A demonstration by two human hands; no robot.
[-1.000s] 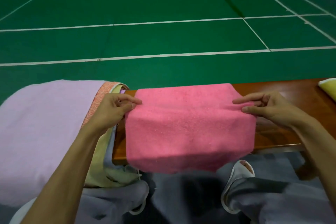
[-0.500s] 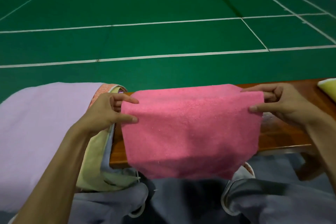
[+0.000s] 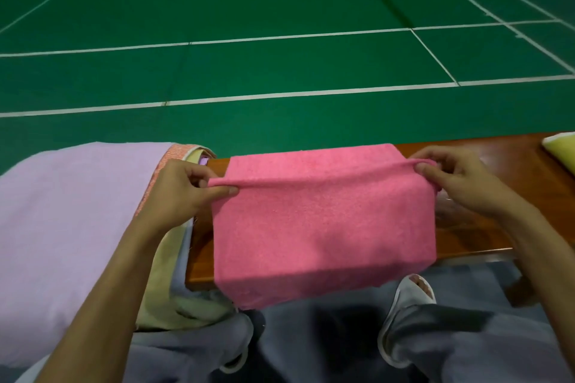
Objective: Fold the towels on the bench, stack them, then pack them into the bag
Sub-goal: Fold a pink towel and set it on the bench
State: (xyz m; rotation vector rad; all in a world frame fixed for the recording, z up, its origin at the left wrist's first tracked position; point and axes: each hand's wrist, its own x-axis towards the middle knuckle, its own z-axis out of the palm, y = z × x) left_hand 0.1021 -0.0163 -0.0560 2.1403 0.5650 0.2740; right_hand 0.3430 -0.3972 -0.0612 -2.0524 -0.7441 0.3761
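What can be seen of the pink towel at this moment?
The pink towel is plain, fuzzy terry-looking cloth, evenly pink. It lies across the wooden bench, far part flat on the seat, near part hanging over the front edge. The left hand and right hand each pinch one end of a raised crease running across it.

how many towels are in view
5 at least: pink terry towel over the wooden bench; lilac towel, orange patterned towel and pale yellow towel piled left; yellow towel far right. The pile may hide more.
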